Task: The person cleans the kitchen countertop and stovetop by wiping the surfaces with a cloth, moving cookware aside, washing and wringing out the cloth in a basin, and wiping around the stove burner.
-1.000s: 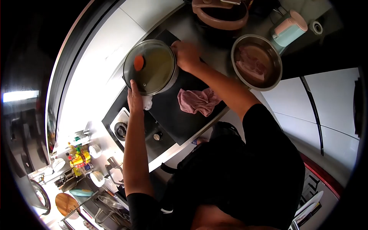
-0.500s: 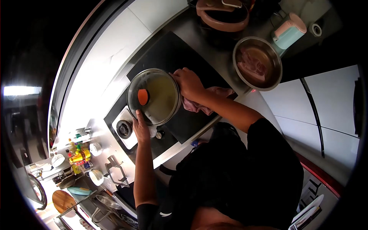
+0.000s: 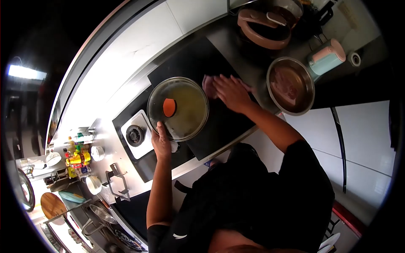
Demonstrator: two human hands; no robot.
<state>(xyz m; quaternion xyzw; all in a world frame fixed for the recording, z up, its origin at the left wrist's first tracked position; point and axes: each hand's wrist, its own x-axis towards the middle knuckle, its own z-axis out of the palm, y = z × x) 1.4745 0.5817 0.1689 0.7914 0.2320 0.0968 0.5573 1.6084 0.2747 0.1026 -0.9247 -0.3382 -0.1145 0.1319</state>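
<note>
My left hand (image 3: 161, 142) grips the near-left edge of a round pot with a glass lid (image 3: 190, 122). Its thumb lies on the rim, and the fingers underneath are hidden. An orange knob (image 3: 169, 108) stands on the lid, and something yellowish shows dimly through the glass. My right hand (image 3: 232, 93) lies flat with fingers stretched over a crumpled purplish cloth (image 3: 209, 86) on the black stove top (image 3: 221, 122). Part of the cloth is hidden beneath that hand.
Right of the stove stands a metal bowl (image 3: 310, 90) with raw meat (image 3: 286, 86). Behind it are a pink-and-green kettle (image 3: 327, 58) and a brownish appliance (image 3: 263, 29). A burner (image 3: 135, 135) sits left of the pot; a metal pot stand (image 3: 117, 182) and several bottles (image 3: 78, 158) are farther left.
My right hand has left the pot's right edge and moved right onto the cloth, which has shifted toward the back. My left hand stays on the pot. The whole view has shifted slightly.
</note>
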